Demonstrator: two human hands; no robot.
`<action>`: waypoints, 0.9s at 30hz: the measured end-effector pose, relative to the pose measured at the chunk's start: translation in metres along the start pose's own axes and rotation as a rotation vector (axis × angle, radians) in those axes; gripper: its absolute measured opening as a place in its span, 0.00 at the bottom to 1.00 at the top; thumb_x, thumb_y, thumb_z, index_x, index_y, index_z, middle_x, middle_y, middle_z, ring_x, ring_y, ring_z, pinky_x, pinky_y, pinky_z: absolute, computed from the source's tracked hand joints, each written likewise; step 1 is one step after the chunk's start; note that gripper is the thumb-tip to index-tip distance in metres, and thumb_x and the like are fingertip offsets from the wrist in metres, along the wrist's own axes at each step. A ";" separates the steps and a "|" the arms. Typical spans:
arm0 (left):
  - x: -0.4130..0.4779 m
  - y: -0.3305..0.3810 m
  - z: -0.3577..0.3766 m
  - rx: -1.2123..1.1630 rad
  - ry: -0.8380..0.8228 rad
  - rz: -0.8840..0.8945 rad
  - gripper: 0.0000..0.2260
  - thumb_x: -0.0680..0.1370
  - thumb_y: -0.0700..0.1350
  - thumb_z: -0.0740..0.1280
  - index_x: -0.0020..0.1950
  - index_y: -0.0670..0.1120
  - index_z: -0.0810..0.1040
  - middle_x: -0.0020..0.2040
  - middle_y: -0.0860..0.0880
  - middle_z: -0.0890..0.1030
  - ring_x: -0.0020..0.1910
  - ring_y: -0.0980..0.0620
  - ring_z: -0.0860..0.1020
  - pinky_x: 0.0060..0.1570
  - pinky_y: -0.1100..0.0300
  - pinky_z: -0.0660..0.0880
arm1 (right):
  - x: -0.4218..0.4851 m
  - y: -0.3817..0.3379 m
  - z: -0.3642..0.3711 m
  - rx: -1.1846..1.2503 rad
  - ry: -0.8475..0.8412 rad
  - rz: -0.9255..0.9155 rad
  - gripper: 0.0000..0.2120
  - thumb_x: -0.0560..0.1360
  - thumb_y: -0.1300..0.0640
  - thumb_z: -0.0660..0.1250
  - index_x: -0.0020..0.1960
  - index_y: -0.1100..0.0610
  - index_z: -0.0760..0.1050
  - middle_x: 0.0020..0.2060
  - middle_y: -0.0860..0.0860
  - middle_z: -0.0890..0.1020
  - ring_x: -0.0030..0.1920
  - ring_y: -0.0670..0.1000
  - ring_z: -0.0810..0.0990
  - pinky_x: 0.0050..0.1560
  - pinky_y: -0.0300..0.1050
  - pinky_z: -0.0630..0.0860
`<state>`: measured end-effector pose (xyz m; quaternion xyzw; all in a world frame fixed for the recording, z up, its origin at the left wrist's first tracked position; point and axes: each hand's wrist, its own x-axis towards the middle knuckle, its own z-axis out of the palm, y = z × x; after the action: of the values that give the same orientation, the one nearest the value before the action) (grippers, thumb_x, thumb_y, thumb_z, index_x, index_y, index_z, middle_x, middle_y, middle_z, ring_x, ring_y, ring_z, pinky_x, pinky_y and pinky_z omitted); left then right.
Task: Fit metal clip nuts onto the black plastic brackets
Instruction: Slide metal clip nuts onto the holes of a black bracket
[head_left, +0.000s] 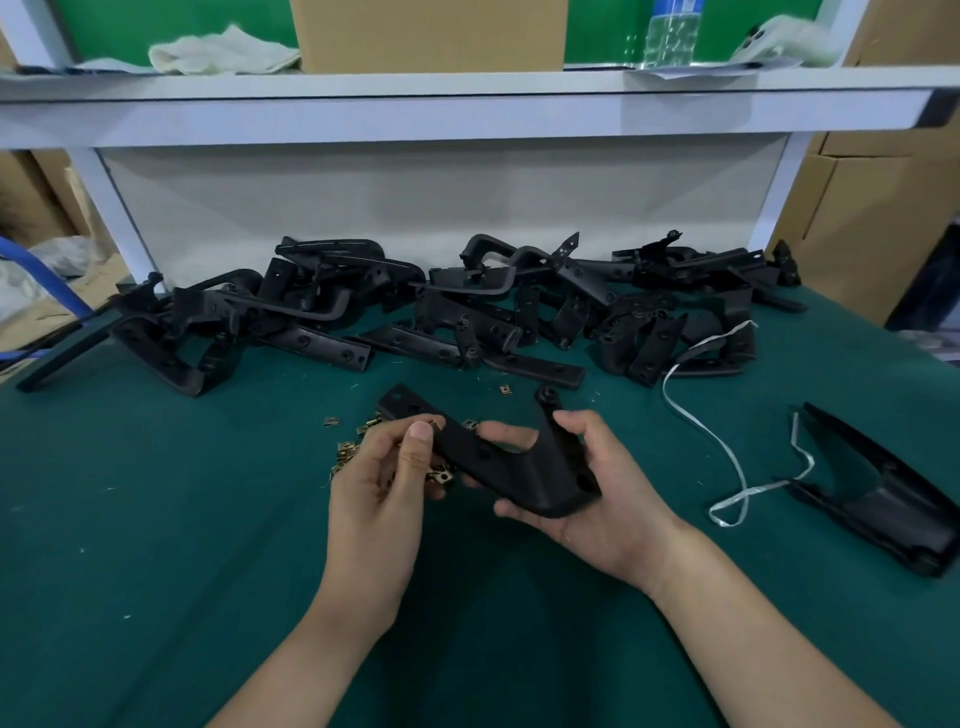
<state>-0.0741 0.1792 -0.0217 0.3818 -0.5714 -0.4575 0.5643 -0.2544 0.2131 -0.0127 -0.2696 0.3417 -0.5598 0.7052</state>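
Observation:
My right hand (597, 499) cradles a black plastic bracket (498, 457) from below, fingers and thumb curled round its bent end, above the green table. My left hand (384, 478) pinches a small metal clip nut (435, 426) against the bracket's long arm with thumb and fingertips; the nut is mostly hidden. Under and beside the left hand lies a scatter of brass-coloured clip nuts (348, 451). One loose clip nut (504, 389) lies farther back.
A heap of black brackets (447, 306) runs across the back of the green mat (156, 519). At the right lie a large black plastic part (883, 499) and a white strap (727, 457). A white shelf (467, 104) overhangs the back.

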 end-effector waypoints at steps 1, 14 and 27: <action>0.000 0.000 0.000 0.008 0.012 0.009 0.10 0.80 0.53 0.63 0.53 0.51 0.83 0.47 0.53 0.84 0.44 0.57 0.81 0.40 0.64 0.79 | 0.000 0.000 0.000 0.017 -0.003 -0.012 0.25 0.80 0.44 0.57 0.64 0.60 0.80 0.65 0.59 0.79 0.63 0.62 0.80 0.51 0.51 0.81; -0.006 0.003 0.003 0.043 -0.179 -0.005 0.09 0.78 0.53 0.65 0.51 0.52 0.84 0.40 0.52 0.85 0.32 0.55 0.80 0.34 0.66 0.76 | 0.011 -0.002 -0.010 -0.035 0.218 -0.344 0.12 0.75 0.52 0.69 0.57 0.54 0.77 0.58 0.52 0.84 0.55 0.48 0.83 0.53 0.43 0.77; 0.005 0.003 -0.005 -0.173 -0.127 -0.180 0.08 0.72 0.52 0.71 0.48 0.52 0.86 0.44 0.47 0.85 0.35 0.53 0.78 0.32 0.62 0.76 | 0.003 -0.013 -0.020 0.119 0.286 -0.306 0.08 0.84 0.59 0.59 0.58 0.61 0.75 0.42 0.53 0.84 0.38 0.50 0.85 0.36 0.41 0.81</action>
<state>-0.0697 0.1745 -0.0177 0.3518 -0.5277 -0.5770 0.5146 -0.2778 0.2076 -0.0153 -0.1940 0.3596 -0.7120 0.5710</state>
